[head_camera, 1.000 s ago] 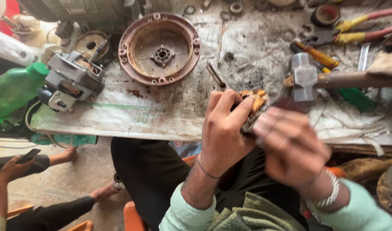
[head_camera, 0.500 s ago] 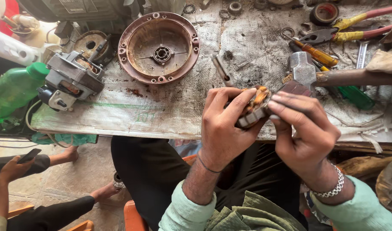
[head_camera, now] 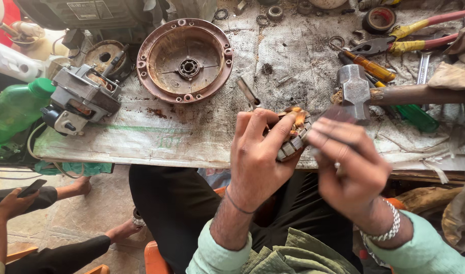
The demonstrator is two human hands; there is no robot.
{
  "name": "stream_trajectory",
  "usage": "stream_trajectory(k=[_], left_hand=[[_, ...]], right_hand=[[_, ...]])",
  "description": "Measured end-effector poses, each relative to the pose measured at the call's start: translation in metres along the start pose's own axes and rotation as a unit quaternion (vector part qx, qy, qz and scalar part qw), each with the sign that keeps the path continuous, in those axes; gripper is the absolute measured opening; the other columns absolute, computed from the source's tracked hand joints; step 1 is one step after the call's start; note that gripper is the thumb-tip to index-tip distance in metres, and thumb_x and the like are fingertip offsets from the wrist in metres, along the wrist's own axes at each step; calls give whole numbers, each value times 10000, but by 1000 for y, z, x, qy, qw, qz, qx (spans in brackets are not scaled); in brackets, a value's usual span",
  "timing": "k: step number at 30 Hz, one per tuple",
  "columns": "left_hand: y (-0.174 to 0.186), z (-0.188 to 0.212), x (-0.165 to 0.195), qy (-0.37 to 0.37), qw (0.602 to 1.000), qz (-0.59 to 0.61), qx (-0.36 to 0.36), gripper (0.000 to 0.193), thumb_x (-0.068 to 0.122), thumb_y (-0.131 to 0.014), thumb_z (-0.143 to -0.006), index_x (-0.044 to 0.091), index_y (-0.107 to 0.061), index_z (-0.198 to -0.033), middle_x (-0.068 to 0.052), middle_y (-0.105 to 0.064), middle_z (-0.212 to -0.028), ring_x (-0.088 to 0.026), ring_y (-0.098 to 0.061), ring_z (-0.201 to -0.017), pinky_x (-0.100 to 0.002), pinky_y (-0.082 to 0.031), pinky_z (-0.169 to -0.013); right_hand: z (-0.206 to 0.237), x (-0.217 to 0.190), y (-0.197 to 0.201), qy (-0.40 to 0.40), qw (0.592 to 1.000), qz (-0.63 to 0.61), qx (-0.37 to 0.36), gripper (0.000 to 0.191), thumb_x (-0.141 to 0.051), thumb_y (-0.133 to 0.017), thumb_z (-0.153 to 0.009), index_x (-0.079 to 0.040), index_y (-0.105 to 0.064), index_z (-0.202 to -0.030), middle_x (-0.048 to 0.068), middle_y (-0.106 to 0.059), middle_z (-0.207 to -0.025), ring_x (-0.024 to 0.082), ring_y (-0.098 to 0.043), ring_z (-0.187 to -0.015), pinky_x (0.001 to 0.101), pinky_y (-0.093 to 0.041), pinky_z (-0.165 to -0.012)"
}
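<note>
My left hand (head_camera: 258, 152) grips a round wound motor part (head_camera: 295, 136) with copper windings and grey metal segments, held just above the bench's near edge. My right hand (head_camera: 350, 167) is blurred with motion and pressed against the part's right side. Its fingers pinch a small dark reddish sheet (head_camera: 338, 114), like sandpaper, against the part. My fingers hide most of the part.
A rusty round motor cover (head_camera: 184, 60) with a central bearing lies on the cloth-covered bench (head_camera: 191, 137). A small grey motor (head_camera: 82, 99) and a green bottle (head_camera: 14, 109) sit left. A hammer (head_camera: 355, 90), pliers (head_camera: 405, 40) and screwdrivers (head_camera: 369, 63) lie right. Another person's hand (head_camera: 11, 203) holds a phone, lower left.
My right hand has kept sliding back and forth over the wound part, now lower and to the right. My left hand has held the part in nearly the same place.
</note>
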State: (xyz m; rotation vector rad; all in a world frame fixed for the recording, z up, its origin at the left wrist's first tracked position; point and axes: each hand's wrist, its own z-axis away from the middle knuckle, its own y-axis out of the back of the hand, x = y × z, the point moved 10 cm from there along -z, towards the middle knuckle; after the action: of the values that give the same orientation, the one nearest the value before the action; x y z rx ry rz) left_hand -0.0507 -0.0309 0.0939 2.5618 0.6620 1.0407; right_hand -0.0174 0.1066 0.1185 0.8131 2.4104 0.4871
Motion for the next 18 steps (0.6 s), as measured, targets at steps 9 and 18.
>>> stream_trajectory(k=[9,18], left_hand=[[-2,-2,-6,8,1000,-1,-1,516,76,-809,-720,38,-697,-1222,-83,-581,-1077,-294,-538,-1045,-397,-504,-902],[-8,-2,-1,2,1000,1,-16,509,87,-818,-735,27,-683,-1222,-94,-563,-1070,-301,-531,-1037,-412,-496,-902]], right_hand=[[-2,-19,-13,78,997,17,-18,270,147,-696,-783,20,-733,-1018,168,-721,-1032,355,-722,-1030,434,-591,-929],[3,-24,-13,106,993,9,-43,301,158,-658,-749,30,-731,-1012,183,-726,-1021,365,-717,-1022,453,-593,-924]])
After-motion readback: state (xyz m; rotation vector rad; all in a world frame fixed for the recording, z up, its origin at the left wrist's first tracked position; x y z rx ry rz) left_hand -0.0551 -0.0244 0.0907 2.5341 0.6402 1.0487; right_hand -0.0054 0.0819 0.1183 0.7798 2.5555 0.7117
